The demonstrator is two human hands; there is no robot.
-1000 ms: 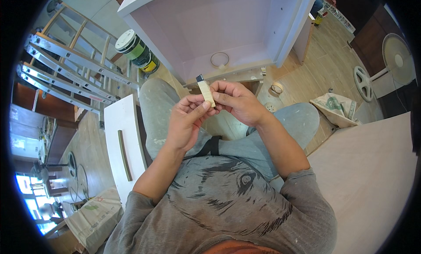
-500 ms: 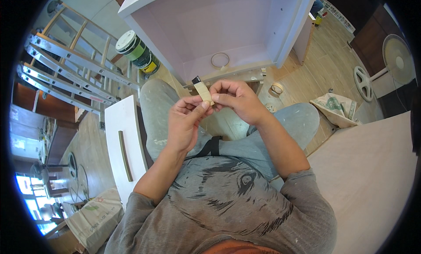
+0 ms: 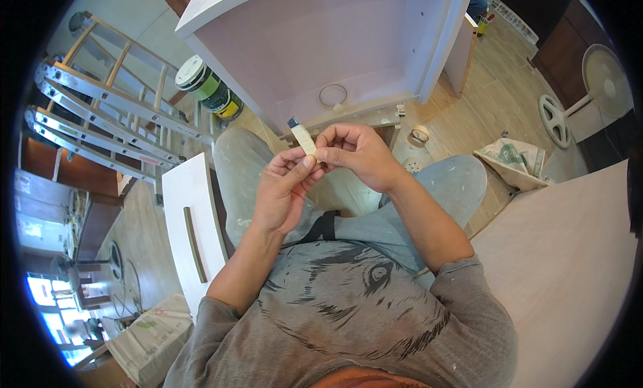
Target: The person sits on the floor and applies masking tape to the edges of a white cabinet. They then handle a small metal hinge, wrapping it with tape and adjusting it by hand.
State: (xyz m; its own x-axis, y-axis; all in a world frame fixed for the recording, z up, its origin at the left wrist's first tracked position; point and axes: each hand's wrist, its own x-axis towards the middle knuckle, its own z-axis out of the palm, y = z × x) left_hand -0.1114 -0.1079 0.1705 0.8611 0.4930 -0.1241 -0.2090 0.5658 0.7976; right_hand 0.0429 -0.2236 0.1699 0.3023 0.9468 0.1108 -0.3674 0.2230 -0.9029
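Note:
Both hands meet over my lap around a short, flat piece wrapped in cream tape (image 3: pixel 305 139), with a dark, blade-like tip sticking out at its upper end. My left hand (image 3: pixel 284 187) pinches its lower end between thumb and fingers. From the other side, my right hand (image 3: pixel 358 155) is closed at that same lower end, thumb and forefinger pressed together on what looks like the tape. The right fingertips partly cover this end, so the exact grip is hidden.
A pale open cabinet (image 3: pixel 321 39) stands ahead, holding a ring-shaped item (image 3: pixel 333 94). A tape roll (image 3: pixel 420 134) lies on the floor right of it. To the left are a paint bucket (image 3: pixel 207 86), ladders (image 3: pixel 114 96) and a white drawer front (image 3: pixel 191 220). A fan (image 3: pixel 606 86) stands far right.
The wrapped piece and both hands have shifted very slightly left in the picture. The view itself has moved a little. Both hands keep their hold.

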